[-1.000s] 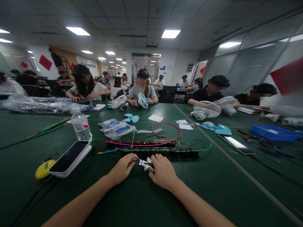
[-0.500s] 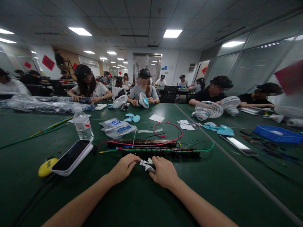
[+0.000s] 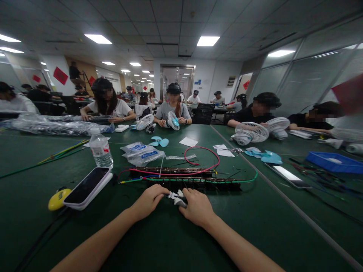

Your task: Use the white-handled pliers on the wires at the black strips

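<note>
My left hand and my right hand meet on the green table, both closed around a small white-handled tool, likely pliers or cutters. What the jaws bite on is hidden. Just beyond the hands lies a long dark terminal strip with a green wire along it. A second strip behind carries a red wire looped upward.
A phone on a white case and a yellow object lie at left, with a water bottle and plastic bags. Another phone, blue tray and fans sit right. Other people sit across the table.
My hands have stayed together on the tool, barely moving. The view has shifted slightly, so the things on the table sit a little further right in the picture.
</note>
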